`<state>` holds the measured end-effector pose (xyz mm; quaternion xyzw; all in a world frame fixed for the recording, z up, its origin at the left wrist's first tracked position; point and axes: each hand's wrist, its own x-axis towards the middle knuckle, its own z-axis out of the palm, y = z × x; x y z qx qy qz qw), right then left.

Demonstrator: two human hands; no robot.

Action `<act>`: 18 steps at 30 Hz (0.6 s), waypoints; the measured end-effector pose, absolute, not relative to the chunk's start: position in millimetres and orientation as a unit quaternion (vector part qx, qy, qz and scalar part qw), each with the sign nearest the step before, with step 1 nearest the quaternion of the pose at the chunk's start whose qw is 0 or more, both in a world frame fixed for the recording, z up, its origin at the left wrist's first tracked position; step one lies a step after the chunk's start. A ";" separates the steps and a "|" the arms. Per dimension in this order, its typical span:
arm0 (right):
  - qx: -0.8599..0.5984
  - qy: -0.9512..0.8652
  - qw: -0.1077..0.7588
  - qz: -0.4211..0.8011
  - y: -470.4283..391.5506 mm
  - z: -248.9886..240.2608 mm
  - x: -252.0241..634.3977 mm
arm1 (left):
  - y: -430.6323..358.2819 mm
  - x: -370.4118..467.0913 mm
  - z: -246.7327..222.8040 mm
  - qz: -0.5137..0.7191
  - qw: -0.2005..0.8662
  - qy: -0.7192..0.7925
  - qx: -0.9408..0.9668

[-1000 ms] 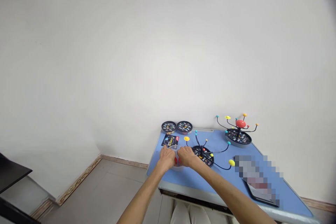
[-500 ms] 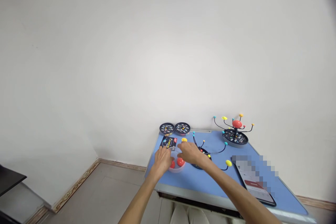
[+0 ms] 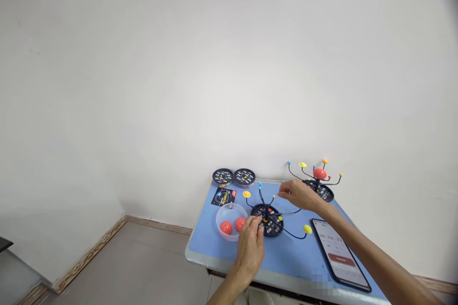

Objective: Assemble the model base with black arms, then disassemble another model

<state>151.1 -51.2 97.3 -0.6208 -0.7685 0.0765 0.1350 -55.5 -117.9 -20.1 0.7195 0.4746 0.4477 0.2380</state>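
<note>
A round black base (image 3: 272, 228) carries curved black arms tipped with small balls: an orange one (image 3: 246, 194) at left, a yellow one (image 3: 307, 229) at right, blue ones at the back. My left hand (image 3: 251, 247) is at the base's front left edge, fingers bent together; what they grip, if anything, is hidden. Above the model's right side is my right hand (image 3: 295, 193), thumb and fingers pinched near a curved arm; nothing can be made out between them. Left of the model, a clear round tub (image 3: 219, 214) holds two red balls (image 3: 225, 228).
Behind stand two round black discs (image 3: 223, 176) and a printed card (image 3: 223, 197). A similar model with a red ball (image 3: 319, 174) is at the back right. A phone (image 3: 341, 255) lies on the blue table (image 3: 203, 243) at right. A wall rises behind.
Both hands have moved right, away from the tub. My left hand has come to the model's base and my right hand over its right side. The tub and its red balls are now uncovered.
</note>
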 end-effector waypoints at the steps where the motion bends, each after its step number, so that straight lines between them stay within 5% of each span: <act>1: -0.619 -0.770 0.133 0.080 -50.1 94.2 153.3 | -113.3 -48.7 -22.6 0.450 0.249 0.481 0.710; 18: -0.639 -0.744 0.172 0.093 -116.7 61.1 191.7 | -131.7 -2.6 -69.2 0.487 0.277 0.448 0.697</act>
